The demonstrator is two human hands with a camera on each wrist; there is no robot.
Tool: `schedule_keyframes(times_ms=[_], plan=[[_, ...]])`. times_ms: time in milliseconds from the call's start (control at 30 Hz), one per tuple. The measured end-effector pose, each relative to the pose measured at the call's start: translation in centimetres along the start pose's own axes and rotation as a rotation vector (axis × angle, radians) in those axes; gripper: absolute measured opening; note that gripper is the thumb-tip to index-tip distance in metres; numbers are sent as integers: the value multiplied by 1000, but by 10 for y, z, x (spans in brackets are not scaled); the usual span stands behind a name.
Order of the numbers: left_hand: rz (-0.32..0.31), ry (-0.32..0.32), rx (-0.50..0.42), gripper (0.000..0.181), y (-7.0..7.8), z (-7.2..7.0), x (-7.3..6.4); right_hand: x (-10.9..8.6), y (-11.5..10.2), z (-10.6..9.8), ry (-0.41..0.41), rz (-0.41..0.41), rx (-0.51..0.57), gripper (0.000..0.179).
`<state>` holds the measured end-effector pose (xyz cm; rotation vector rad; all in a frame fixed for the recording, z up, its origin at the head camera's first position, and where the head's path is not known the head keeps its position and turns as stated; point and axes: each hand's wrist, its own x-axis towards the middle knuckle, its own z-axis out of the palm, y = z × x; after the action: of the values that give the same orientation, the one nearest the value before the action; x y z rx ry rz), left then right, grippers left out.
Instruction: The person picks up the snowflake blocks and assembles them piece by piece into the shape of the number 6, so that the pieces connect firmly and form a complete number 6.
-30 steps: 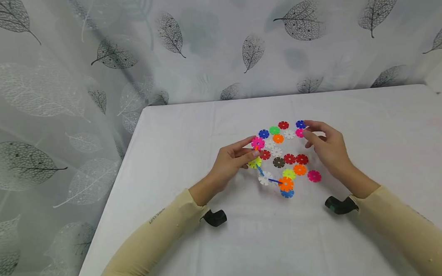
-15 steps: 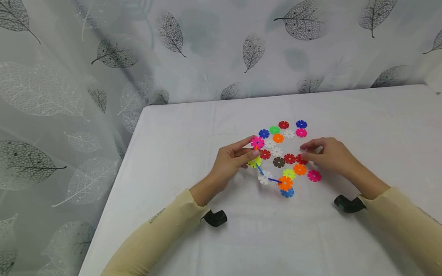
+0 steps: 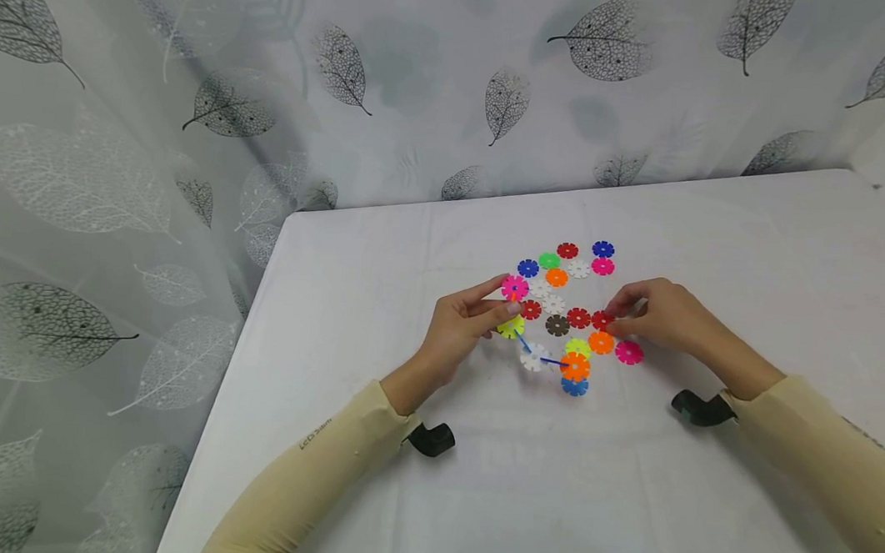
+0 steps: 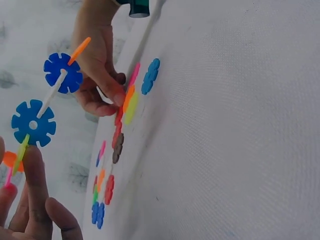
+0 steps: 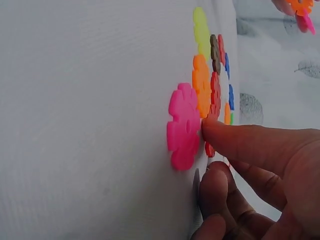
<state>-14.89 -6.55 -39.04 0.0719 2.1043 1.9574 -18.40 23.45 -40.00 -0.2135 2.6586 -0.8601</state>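
Observation:
Between thumb and fingers, my left hand (image 3: 458, 332) holds a chain of interlocking snowflake discs above the table. A pink disc (image 3: 514, 288) tops the chain, and an orange disc (image 3: 575, 367) is at its low right end. In the left wrist view, blue discs (image 4: 33, 124) of this chain are joined through their slots. My right hand (image 3: 666, 315) pinches a red snowflake disc (image 3: 600, 320) lying at the right of the loose ones. The right wrist view shows thumb and fingertips at that red disc's edge, partly covering it, beside a flat pink disc (image 5: 184, 127).
Loose discs lie flat on the white tablecloth (image 3: 522, 481), among them a brown one (image 3: 558, 325), a green one (image 3: 549, 260) and a light blue one (image 3: 575, 386). A leaf-print curtain (image 3: 422, 83) hangs behind and left of the table.
My right hand has come from the blue and pink discs at the back toward me, down onto the red disc. The left hand stays in place; its chain has shifted slightly.

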Motion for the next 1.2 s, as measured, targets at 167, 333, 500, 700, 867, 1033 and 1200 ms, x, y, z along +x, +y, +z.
schedule_keyframes(times_ms=[167,333,500,700,867,1033,1200], plan=[[4,6,4,53,-1,0,-1,1,-2,0,-17,-33,3,44],[10,2,2,54,-1,0,-2,2,-3,-2,-54,-48,4,44],[15,-14,0,53,-2,0,-2,3,-6,-2,-48,-44,39,37],[15,-10,7,54,-2,1,-2,1,-15,-1,-9,-82,76,31],[2,-9,9,53,-3,2,-2,-1,-26,0,31,-137,139,27],[-13,-23,8,53,-4,4,-2,0,-35,3,92,-243,189,19],[-2,-44,17,52,-4,4,-2,0,-45,5,151,-307,211,19]])
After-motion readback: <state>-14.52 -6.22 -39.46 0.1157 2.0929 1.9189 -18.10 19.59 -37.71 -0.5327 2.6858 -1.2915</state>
